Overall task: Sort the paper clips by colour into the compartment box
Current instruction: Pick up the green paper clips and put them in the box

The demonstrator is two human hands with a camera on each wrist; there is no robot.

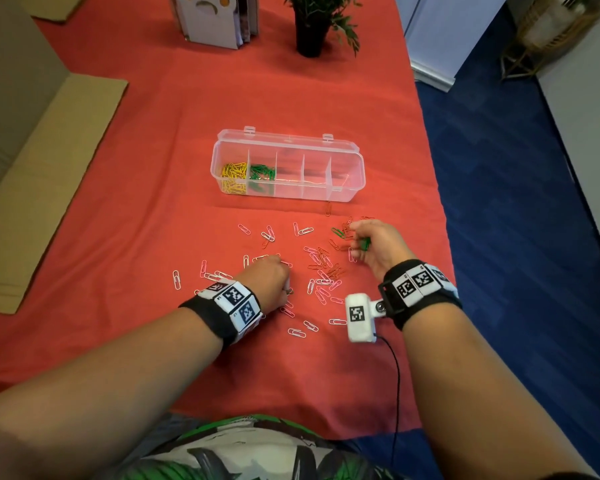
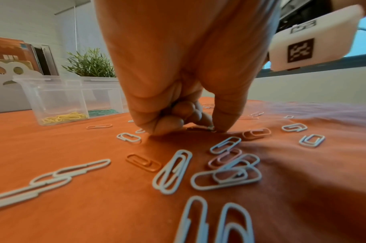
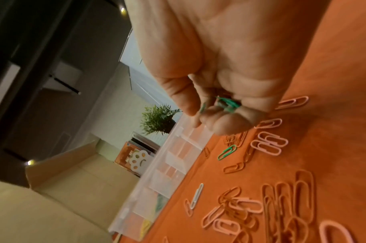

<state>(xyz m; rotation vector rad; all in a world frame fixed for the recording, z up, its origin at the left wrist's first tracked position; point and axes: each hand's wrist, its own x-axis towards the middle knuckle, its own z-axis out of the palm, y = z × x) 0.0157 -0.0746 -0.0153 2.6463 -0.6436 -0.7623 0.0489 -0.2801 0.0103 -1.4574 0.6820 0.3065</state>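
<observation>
While the paper clips (image 1: pixel 312 271) are lying scattered across the red-covered worktop (image 1: pixel 153 168), near the person and just in front of the compartment box (image 1: pixel 355 174), only part of the sorting is looking done. That clear box, lid open, is holding yellow clips (image 1: pixel 234 174) in its leftmost compartment and green clips (image 1: pixel 262 172) in the next one; the other compartments are looking nearly empty. White, pink and orange-red clips are making up most of the loose spread, and one loose green clip (image 3: pixel 226 152) is lying near the box.

The right hand (image 1: pixel 374 244) is hovering above the far right of the spread, its fingers curling around a few held green clips (image 3: pixel 227 103). The left hand (image 2: pixel 184 92) is pressing down onto the cloth, thumb and forefinger pinching at a small clip (image 2: pixel 207 129) whose colour is hard to tell.

Beyond the box, a potted plant (image 1: pixel 312 29) and a white file holder (image 1: pixel 215 19) are standing at the far edge.

Judging the risks: the orange-red clips are blending into the cloth, so some could be missed. Overlapping clips may hook together and carry a wrong colour into a compartment. The loosely bunched green clips could also slip out on the way to the box.
</observation>
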